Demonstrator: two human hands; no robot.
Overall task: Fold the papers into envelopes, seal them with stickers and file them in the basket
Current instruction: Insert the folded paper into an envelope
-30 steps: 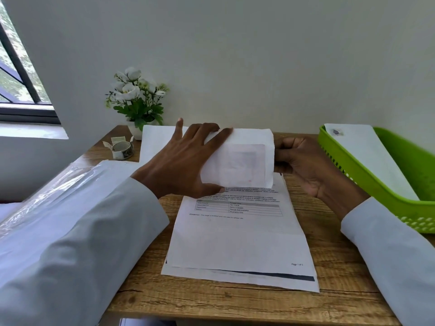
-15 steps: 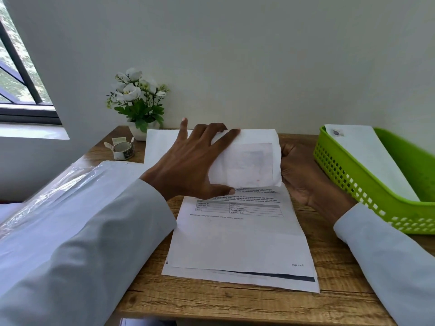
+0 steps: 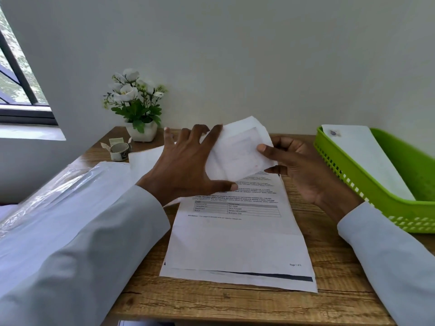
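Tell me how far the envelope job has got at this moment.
Done: one sealed envelope already lies in the green basket. In hand: both the left hand and right hand hold a folded paper, no sticker visible on it. Left: flat printed sheets lie unfolded on the desk.

One head-worn view looks forward and down, close over the wooden desk (image 3: pixel 235 304) toward the wall (image 3: pixel 235 55).

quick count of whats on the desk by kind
folded papers: 2 (held, in basket)
flat sheets: at least 2
basket: 1
sticker roll: 1
flower pot: 1
total: at least 7
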